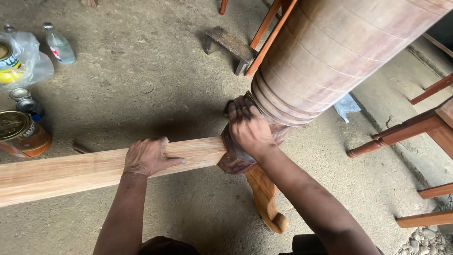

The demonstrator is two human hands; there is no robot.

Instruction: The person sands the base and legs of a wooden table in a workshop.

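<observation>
At nine o'clock, the left hand (148, 157) presses flat, fingers spread, on a pale wooden rail (71, 171); the right hand (248, 127) grips the thick, turned reddish-brown wooden column's (325, 56) base.

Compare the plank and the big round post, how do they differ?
The plank is flat, pale and bare; the post is round, grooved and stained reddish brown. The left hand rests flat on the plank; the right hand presses at the post's darker base. Both are wood, off the floor.
</observation>
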